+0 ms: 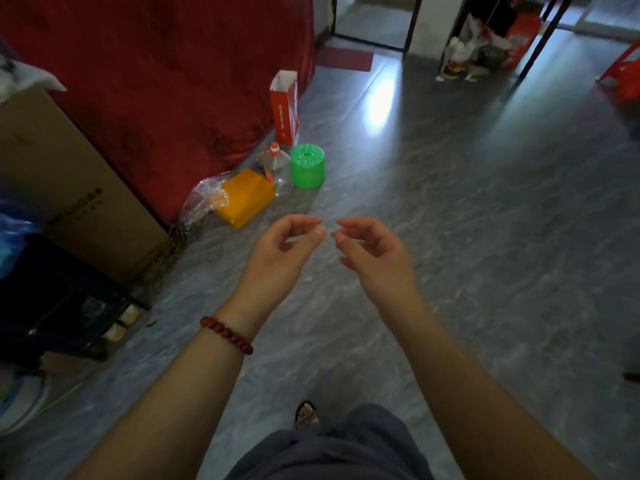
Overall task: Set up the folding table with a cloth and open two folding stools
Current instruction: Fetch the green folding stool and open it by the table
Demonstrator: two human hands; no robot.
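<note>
My left hand (282, 249) and my right hand (372, 252) are raised side by side over the grey floor, fingertips almost meeting. Both have loosely curled fingers and hold nothing. A red bead bracelet (227, 336) circles my left wrist. A small green round stool (307, 165) stands on the floor ahead, beyond the left hand. No folding table or cloth for it shows in view.
A red draped cover (156, 74) hangs at upper left, with a cardboard box (69, 188) and dark crate (59, 299) along the left. Near the green stool lie a yellow box (246, 197), a plastic bottle (275, 168) and a red bag (285, 107). Red furniture (623, 71) stands far right.
</note>
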